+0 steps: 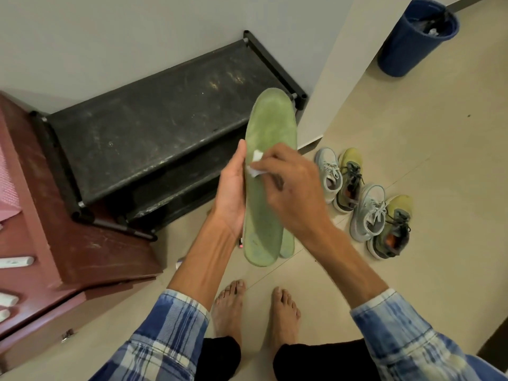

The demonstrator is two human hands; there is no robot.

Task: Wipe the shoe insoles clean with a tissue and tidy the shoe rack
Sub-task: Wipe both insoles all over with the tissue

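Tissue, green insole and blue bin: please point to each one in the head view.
tissue [253, 171], head view, on the white fold that sticks out
green insole [270, 122], head view, on its toe end
blue bin [400, 50], head view, on its outer wall

A single wide-angle view sits on the person's head and faces steeply down, near the left hand [231, 196] and right hand [292, 196] — shoe rack [143, 127] ahead, bare feet [228, 309] directly below.
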